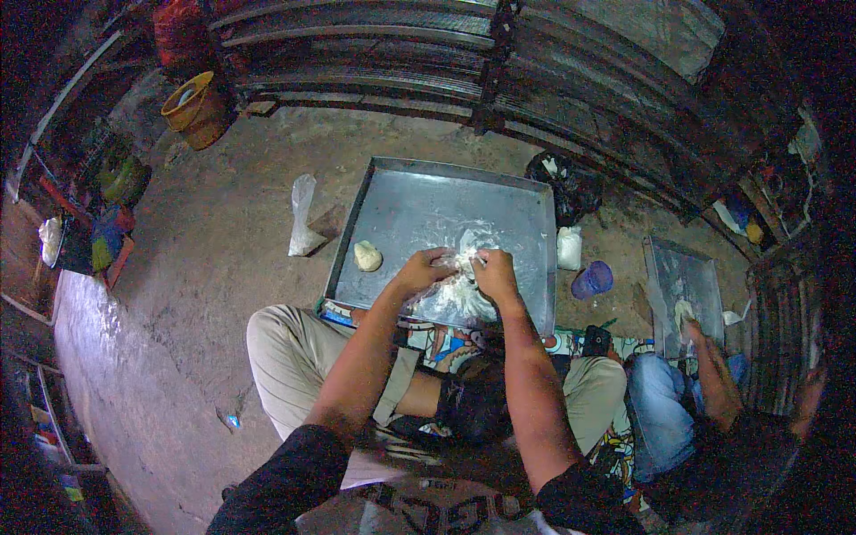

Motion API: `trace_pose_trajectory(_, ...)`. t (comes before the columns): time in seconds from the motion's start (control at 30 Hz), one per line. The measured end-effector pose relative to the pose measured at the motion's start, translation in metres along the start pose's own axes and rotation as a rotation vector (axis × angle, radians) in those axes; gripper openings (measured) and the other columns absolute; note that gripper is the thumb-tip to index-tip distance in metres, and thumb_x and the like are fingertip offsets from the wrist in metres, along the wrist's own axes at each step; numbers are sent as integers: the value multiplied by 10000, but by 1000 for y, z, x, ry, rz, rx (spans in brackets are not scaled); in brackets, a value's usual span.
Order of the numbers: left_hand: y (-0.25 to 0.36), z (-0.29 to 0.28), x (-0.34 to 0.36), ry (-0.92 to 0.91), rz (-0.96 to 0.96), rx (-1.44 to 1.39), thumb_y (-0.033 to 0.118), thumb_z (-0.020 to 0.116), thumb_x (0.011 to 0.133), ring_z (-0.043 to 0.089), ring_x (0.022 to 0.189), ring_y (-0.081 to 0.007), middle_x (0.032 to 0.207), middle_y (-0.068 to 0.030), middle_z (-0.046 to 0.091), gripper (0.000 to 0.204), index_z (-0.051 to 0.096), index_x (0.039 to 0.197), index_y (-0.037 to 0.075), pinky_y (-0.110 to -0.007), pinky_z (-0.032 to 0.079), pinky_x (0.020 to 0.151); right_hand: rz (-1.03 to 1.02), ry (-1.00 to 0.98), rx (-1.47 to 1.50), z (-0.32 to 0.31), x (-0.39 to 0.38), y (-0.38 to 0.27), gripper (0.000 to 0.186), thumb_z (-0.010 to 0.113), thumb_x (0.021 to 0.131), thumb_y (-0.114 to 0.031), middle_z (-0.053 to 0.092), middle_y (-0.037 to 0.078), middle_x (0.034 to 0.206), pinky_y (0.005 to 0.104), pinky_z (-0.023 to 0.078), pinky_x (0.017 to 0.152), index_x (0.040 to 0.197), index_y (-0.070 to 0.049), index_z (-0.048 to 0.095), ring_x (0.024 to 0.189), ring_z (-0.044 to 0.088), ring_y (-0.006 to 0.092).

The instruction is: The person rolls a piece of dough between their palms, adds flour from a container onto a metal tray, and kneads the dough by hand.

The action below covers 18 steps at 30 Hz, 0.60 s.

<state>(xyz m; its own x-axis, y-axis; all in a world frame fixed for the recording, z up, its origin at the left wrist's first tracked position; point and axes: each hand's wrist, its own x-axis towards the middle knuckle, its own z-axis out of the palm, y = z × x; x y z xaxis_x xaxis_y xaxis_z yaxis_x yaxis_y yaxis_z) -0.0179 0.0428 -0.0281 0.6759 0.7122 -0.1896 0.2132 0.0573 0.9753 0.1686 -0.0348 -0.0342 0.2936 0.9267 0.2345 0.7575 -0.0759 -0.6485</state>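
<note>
Bare fingers curl toward each other over a metal tray [415, 192]: the left hand [426, 271] and right hand [496, 273] touch a pale, crumbly mass of dough [465, 261] between their fingertips, just right of the tray's middle, though how firmly they close on it cannot be told. The dough looks off-white, ragged and dusted. Loose white flour [459, 301] smears the tray's near half, and a smooth, cream-coloured dough ball [367, 258] sits toward its left wall. Left of the tray stands a clear plastic bag [304, 223] with white contents; right of it, a white packet [569, 248] and a purple cup [592, 280]. On the near side of the tray, dark lettering crosses the person's shirt [428, 508].
</note>
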Motion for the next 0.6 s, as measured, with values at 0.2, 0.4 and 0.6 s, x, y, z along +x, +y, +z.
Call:
trace_pose_trajectory(0.2,-23,8,13,277,255,325,135,742,754,688,901,-283,1018,-196,692,405,653,1131,17,-367,523,806,32,-158,191,11,-5,-10,357,622,859,-233,654,277,956,438,491,826,1053,65,633,918,638,420)
trace_pose_trajectory(0.4,7,13,11,440,254,409,133,718,771,689,757,-313,868,-211,686,289,689,1047,52,-391,519,689,322,-348,230,22,6,5,501,601,910,-386,650,263,1006,410,510,803,1140,60,591,949,654,355)
trace_pose_trajectory(0.6,1,18,9,269,301,373,177,698,823,670,944,-297,1040,-194,678,388,634,1176,27,-358,512,821,669,-314,1250,29,5,16,319,656,884,-238,607,95,789,365,512,575,988,59,601,643,589,216)
